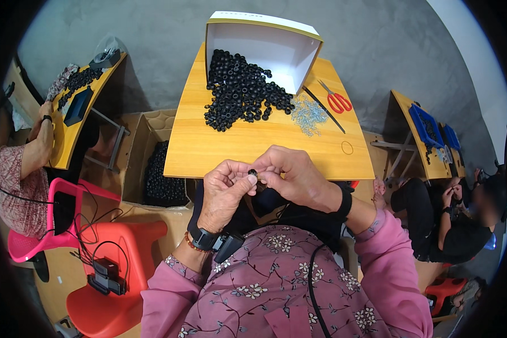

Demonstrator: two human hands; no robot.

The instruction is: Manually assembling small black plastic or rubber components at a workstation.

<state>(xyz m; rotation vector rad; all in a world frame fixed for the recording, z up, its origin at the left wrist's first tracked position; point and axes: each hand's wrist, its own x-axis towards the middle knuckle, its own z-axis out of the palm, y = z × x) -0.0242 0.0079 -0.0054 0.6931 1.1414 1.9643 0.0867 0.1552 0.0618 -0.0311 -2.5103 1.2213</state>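
Observation:
Just in front of the table's near edge, both of my hands meet over my lap. My left hand [226, 188] pinches a small round black part [252, 172] between thumb and fingers. Pressed close beside it, my right hand [296, 172] has thumb and fingertips together at the same part; whether something tiny sits in that pinch is hidden. On the yellow wooden table [225, 152] lies a heap of like black ring-shaped parts [239, 90], spilling from a tipped white box [287, 62]. To the heap's right is a small pile of shiny metal pieces [308, 115].
Red-handled scissors [339, 102], a thin black rod [324, 110] and a rubber band [347, 147] lie at the table's right. A carton [135, 163] of black parts stands on the floor at left, near a red chair [110, 276]. Other people sit at tables on both sides.

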